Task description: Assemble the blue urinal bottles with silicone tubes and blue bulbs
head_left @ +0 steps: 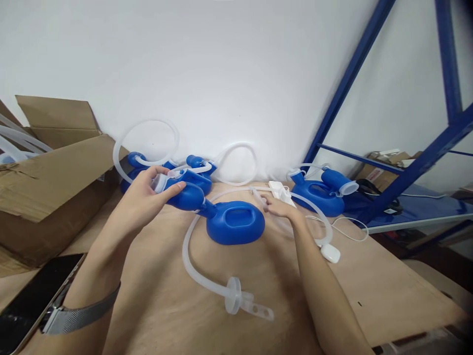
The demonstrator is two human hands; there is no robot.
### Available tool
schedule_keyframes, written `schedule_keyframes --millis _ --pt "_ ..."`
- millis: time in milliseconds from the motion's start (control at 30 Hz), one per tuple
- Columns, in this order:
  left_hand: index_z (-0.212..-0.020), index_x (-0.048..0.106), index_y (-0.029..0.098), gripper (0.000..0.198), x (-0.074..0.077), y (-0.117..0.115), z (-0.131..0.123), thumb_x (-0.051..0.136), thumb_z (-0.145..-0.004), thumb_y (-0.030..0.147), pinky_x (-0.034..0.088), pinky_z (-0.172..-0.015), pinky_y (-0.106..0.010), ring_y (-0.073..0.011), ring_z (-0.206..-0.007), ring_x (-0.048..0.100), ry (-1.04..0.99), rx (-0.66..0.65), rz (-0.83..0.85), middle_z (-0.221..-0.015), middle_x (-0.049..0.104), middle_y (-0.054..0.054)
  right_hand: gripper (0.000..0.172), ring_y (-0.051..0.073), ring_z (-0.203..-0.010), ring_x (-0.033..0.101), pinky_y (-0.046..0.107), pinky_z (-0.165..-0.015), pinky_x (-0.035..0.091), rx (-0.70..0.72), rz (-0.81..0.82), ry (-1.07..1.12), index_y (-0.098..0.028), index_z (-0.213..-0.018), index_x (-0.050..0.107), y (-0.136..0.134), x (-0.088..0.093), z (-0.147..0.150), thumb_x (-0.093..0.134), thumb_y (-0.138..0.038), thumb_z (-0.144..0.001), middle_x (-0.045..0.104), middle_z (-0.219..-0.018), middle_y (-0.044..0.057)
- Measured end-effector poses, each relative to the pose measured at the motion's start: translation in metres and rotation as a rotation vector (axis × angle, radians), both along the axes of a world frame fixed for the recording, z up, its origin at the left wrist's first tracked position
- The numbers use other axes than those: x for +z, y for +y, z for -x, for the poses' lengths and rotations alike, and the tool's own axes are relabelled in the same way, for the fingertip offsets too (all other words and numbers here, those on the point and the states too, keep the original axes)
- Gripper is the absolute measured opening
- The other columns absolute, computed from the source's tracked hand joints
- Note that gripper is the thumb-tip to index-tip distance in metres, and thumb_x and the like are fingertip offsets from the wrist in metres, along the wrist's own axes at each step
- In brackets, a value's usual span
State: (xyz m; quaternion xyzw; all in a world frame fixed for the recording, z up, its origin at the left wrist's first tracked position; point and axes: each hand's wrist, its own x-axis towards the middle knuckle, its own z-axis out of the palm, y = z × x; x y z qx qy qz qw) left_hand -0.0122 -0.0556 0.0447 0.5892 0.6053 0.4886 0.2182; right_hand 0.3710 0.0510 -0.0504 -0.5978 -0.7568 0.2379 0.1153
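Note:
In the head view, my left hand (148,195) is closed around the blue cup-shaped funnel (186,196) of a urinal bottle, near its translucent rim. The funnel meets the neck of the blue bottle body (235,223), which rests on the table with its handle recess facing me. Behind the bottle's right end, my right hand (278,204) has its fingers curled on a translucent tube (257,196). A long translucent hose (190,259) curves across the table, ending in a round cap (232,296) with a perforated strap.
Several similar blue bottles (318,197) with hoses stand along the wall. An open cardboard box (62,182) and a phone (37,298) lie left. A white power strip (281,193), a cable and a white charger (330,253) are right, beside a blue metal shelf (414,207).

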Motion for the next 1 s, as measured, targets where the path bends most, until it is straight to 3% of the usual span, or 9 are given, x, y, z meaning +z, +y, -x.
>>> schedule_keyframes --millis 100,167,333,500,667,1000 --pt "-0.105 0.068 0.024 0.052 -0.002 0.004 -0.001 0.083 -0.069 0.058 0.048 -0.07 -0.03 -0.0211 -0.081 0.063 -0.101 0.068 -0.09 -0.091 0.068 -0.001 0.066 0.023 -0.09 0.069 0.031 -0.076 0.058 -0.062 -0.018 0.081 -0.017 -0.148 0.052 -0.011 0.028 -0.002 0.049 -0.015 -0.082 0.07 -0.115 0.013" --pt "-0.103 0.069 0.022 0.048 -0.003 0.008 -0.001 0.083 -0.071 0.055 0.049 -0.068 -0.028 -0.0179 -0.079 0.06 -0.216 0.123 -0.179 -0.09 0.065 0.0 0.061 0.021 -0.087 0.068 0.031 -0.077 0.058 -0.04 -0.037 0.176 -0.023 -0.143 0.057 -0.026 0.05 0.004 0.052 -0.018 -0.082 0.069 -0.109 0.008" --pt "-0.096 0.065 0.02 0.035 -0.003 0.016 0.003 0.083 -0.075 0.041 0.057 -0.066 -0.028 -0.0175 -0.087 0.061 -0.567 0.142 -0.268 -0.1 0.064 -0.002 0.054 0.024 -0.106 0.067 0.035 -0.091 0.055 0.232 -0.068 0.262 -0.024 -0.135 0.064 -0.064 0.089 0.031 0.058 -0.021 -0.081 0.07 -0.114 0.006" --pt "-0.089 0.066 0.018 0.03 0.003 0.012 0.003 0.084 -0.073 0.037 0.059 -0.064 -0.025 -0.0169 -0.087 0.061 -0.614 0.097 -0.213 -0.097 0.063 -0.003 0.048 0.021 -0.09 0.07 0.033 -0.079 0.057 0.303 -0.125 0.297 -0.023 -0.132 0.065 -0.074 0.093 0.046 0.053 -0.022 -0.086 0.073 -0.109 0.007" --pt "-0.09 0.067 0.019 0.032 0.005 0.006 -0.002 0.085 -0.073 0.04 0.056 -0.061 -0.022 -0.0156 -0.084 0.058 -0.546 0.053 -0.255 -0.094 0.063 -0.001 0.044 0.019 -0.078 0.066 0.034 -0.08 0.056 0.327 -0.195 0.321 -0.02 -0.126 0.067 -0.071 0.091 0.048 0.051 -0.02 -0.085 0.071 -0.092 0.003" --pt "-0.087 0.069 0.019 0.03 0.003 0.007 0.0 0.084 -0.069 0.037 0.042 -0.058 -0.022 -0.0132 -0.073 0.051 -0.485 0.06 -0.37 -0.083 0.059 0.002 0.044 0.018 -0.074 0.064 0.032 -0.076 0.055 0.301 -0.195 0.338 -0.017 -0.121 0.07 -0.069 0.09 0.05 0.049 -0.017 -0.082 0.071 -0.088 0.003"
